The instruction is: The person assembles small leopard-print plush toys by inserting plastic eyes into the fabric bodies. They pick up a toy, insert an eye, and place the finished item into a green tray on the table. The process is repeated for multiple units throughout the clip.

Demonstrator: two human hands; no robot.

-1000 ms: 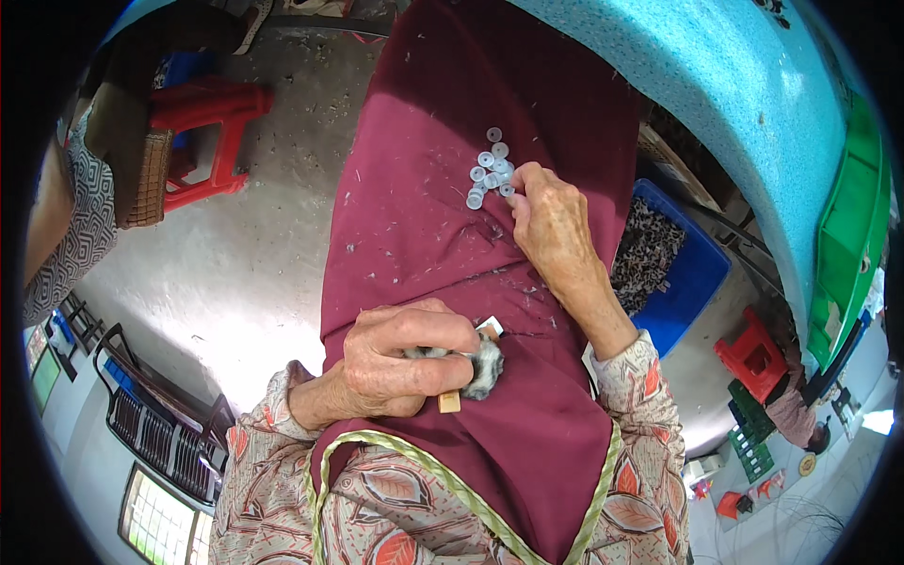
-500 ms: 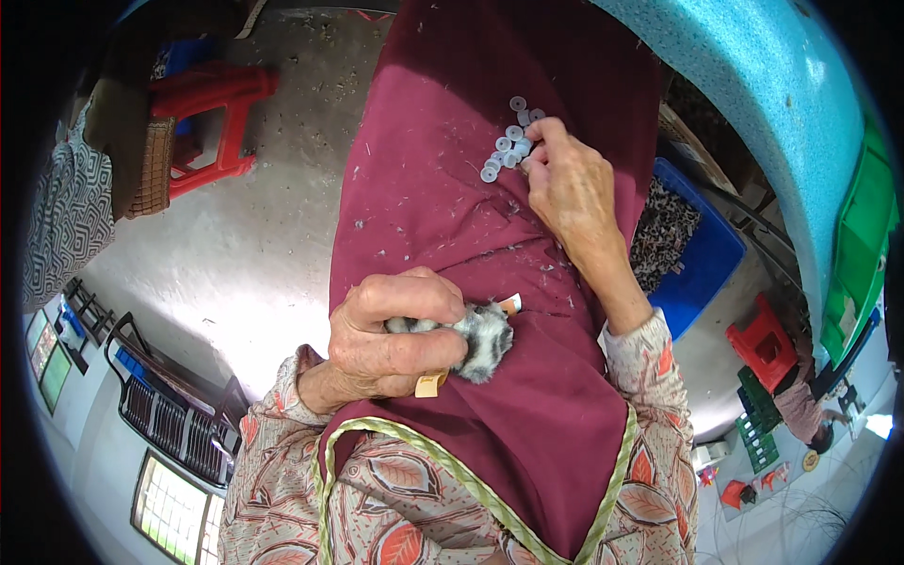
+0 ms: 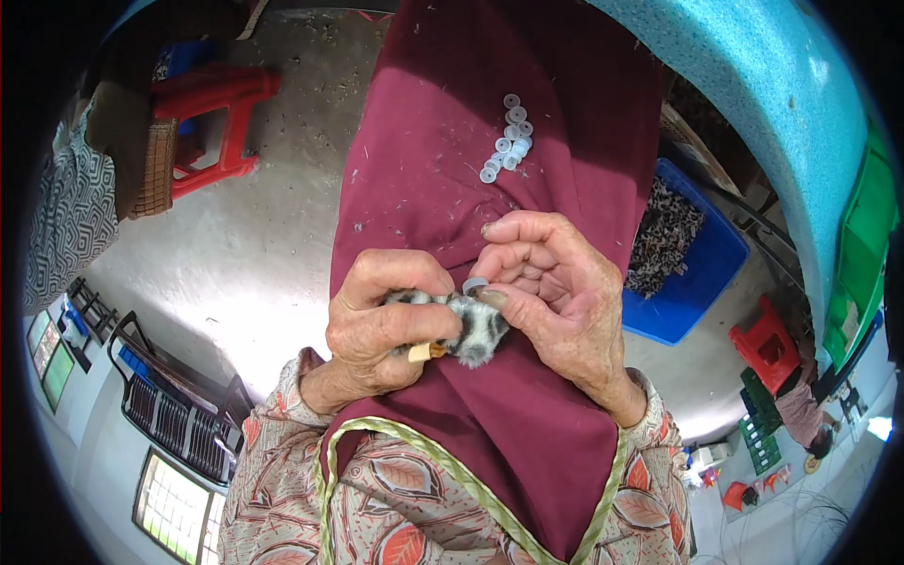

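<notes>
My left hand [image 3: 384,325] is closed round a small furry plush piece [image 3: 477,331], grey, white and black, with a pale yellow tag [image 3: 426,351] sticking out below the fingers. Between the thumb and a finger of my right hand [image 3: 562,301] is a small translucent plastic disc [image 3: 474,284], held against the top of the plush piece. Several more translucent discs [image 3: 513,132], some with a hole in the middle, lie in a loose cluster farther out on the maroon apron [image 3: 424,188] over my lap.
Right of my lap sits a blue bin [image 3: 687,292] holding patterned furry pieces [image 3: 662,231]. A speckled turquoise surface [image 3: 753,85] curves along the upper right. Red plastic stools [image 3: 226,132] stand at the left and right. Another person [image 3: 805,414] is at the far right.
My right hand has come back from the disc cluster to the plush piece, bringing one disc. My left hand keeps its grip, turned slightly.
</notes>
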